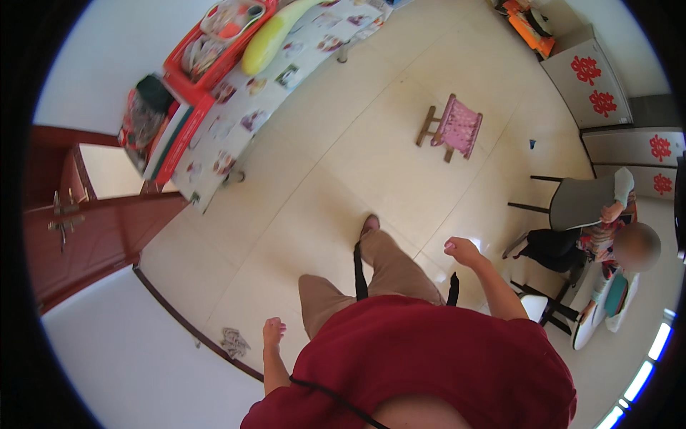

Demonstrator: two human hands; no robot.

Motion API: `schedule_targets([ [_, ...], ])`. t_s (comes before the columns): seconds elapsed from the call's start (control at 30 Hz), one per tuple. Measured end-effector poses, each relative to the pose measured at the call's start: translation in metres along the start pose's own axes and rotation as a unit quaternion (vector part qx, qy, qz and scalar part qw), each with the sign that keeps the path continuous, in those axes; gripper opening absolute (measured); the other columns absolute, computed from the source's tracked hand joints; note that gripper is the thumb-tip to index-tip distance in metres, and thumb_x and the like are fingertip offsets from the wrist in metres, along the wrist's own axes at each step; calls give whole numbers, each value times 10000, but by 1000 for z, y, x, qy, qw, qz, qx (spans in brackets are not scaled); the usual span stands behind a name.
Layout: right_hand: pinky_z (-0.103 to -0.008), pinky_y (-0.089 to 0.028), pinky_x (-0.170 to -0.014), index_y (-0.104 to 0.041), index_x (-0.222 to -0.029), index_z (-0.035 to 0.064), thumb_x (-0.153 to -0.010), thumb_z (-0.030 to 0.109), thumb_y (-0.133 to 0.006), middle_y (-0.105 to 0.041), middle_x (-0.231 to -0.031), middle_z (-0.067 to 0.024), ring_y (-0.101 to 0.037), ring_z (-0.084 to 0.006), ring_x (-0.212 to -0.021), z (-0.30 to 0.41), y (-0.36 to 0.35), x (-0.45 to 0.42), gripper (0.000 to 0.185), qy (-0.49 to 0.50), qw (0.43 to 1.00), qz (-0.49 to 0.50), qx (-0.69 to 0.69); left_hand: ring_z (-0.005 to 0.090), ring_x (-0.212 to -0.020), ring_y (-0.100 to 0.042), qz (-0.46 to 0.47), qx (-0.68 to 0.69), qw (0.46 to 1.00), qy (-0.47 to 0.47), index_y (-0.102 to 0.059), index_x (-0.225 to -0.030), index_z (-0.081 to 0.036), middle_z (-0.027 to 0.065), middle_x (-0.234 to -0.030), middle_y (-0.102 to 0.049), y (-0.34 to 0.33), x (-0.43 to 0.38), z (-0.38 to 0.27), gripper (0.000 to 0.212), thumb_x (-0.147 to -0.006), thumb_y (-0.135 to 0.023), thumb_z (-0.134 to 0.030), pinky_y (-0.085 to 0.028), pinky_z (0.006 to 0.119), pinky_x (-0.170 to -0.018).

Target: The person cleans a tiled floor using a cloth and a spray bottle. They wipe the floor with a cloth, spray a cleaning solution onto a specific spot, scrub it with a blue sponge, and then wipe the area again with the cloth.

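My left hand [274, 331] hangs at my side with its fingers curled, and nothing shows in it. In front of me to the right, my right hand [462, 251] is closed in a loose fist over the tiled floor [332, 182], also with no object visible in it. Neither hand touches anything. A crumpled grey cloth [234, 343] lies on the floor beyond my left hand, near the wall. Ahead stands a low wooden folding stool [461, 128] with a pink woven seat.
Along the left stands a table [257, 99] with a printed cover, bearing a red plastic basket [201, 80] and a long pale-green gourd [268, 45]. A red-brown door [102, 236] is at left. Right are a seated person [595, 241], a grey chair [581, 201] and cabinets [584, 88].
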State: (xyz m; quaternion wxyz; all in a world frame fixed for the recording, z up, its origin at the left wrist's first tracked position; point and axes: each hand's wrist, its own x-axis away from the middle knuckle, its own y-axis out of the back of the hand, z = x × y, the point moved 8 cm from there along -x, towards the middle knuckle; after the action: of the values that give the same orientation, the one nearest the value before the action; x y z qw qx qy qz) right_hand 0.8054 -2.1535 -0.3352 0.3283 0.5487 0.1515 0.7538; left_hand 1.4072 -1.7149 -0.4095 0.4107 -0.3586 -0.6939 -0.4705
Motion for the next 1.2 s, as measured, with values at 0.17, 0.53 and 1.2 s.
schedule_targets([
  [0.17, -409, -532, -804, -693, -1038, 60, -878, 266, -652, -711, -968, -150, -676, -321, -910, -7, 145, -72, 265, 28, 996, -78, 35, 190, -831, -675, 58, -57, 996, -42, -609, -1166, -68, 85, -961, -705, -77, 14, -146, 366, -941, -587, -355, -504, 338, -688],
  [0.53, -343, -529, -780, -704, -1022, 70, -876, 267, -701, -721, -887, -103, -670, -207, -831, -55, 228, -165, 245, -88, 983, -69, -145, 165, -695, -649, -14, -116, 991, -72, -639, -1062, -59, 91, -824, -700, -113, -96, -464, 288, -929, -576, -307, -493, 337, -548],
  [1.2, -324, -523, -786, -689, -1063, 35, -895, 214, -680, -711, -904, -98, -660, -187, -852, -232, 652, -404, 246, -147, 900, -205, -355, 174, -777, -676, 130, -303, 918, -218, -643, -1049, -2, 109, -856, -695, -567, -25, -1009, 249, -956, -598, -229, -556, 317, -720],
])
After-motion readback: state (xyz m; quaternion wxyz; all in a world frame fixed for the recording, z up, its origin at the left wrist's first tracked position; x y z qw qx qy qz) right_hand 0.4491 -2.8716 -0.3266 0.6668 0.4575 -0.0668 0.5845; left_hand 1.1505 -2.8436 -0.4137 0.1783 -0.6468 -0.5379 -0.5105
